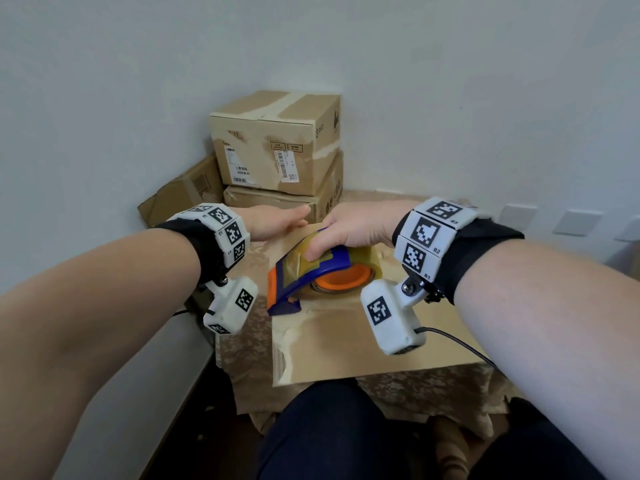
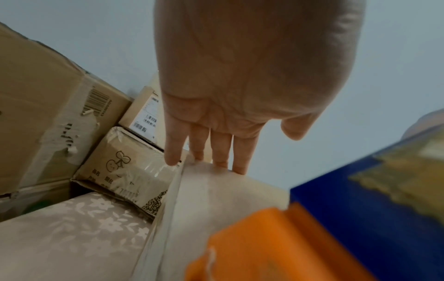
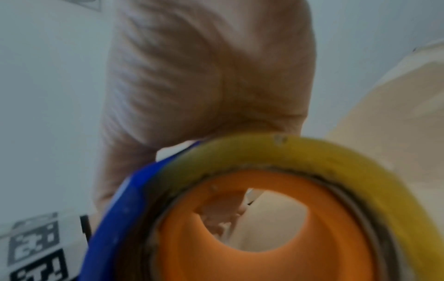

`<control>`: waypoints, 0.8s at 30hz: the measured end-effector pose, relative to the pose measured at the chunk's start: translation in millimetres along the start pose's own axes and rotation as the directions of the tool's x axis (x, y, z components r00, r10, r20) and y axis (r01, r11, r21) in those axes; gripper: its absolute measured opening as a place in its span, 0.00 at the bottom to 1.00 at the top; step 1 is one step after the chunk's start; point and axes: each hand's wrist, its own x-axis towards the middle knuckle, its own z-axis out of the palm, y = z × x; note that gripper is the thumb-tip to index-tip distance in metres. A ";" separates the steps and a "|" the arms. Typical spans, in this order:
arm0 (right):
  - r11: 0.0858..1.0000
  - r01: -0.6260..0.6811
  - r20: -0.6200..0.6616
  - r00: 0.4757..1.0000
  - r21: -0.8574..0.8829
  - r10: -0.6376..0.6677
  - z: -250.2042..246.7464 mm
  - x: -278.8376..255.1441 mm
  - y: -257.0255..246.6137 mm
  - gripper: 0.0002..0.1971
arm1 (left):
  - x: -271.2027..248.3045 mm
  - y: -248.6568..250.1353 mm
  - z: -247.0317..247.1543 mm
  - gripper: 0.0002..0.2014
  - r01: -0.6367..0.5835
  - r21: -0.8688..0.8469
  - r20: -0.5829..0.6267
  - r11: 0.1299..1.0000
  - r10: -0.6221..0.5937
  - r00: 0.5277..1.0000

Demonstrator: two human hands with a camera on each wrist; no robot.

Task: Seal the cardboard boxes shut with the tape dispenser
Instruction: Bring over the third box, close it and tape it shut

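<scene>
The right hand (image 1: 353,230) grips the tape dispenser (image 1: 311,275) directly beneath its palm on the cardboard box (image 1: 346,344), long axis running leftward, while the left hand (image 1: 277,221), fingers straight, presses the box's far edge beside it.

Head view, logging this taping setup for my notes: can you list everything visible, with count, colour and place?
cardboard box: one, tan, on the table in front, under both hands
tape dispenser: one, blue and orange, on that box's top
tape roll: one, yellowish clear, in the dispenser
stacked boxes: three, brown, against the wall behind
tablecloth: one, beige floral, on the table
wall: pale grey
left hand: flat, fingers on the box's far edge
right hand: grips the dispenser
</scene>
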 end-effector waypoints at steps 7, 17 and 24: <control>0.994 0.015 -0.023 1.000 -0.109 -0.017 4.5 -5.4 18.1 0.18 | 5.4 8.3 4.1 0.36 0.001 0.388 -0.057 0.922 0.023 0.998; 0.974 0.005 -0.031 0.999 -0.228 -0.012 -2.0 -12.5 27.3 0.23 | 8.8 15.6 9.1 0.33 -0.004 0.442 -0.067 0.897 0.037 0.997; 0.954 -0.107 -0.096 0.992 -0.279 0.083 -22.8 -33.8 44.9 0.24 | 12.9 15.2 10.1 0.31 -0.017 0.471 -0.062 0.882 0.052 0.997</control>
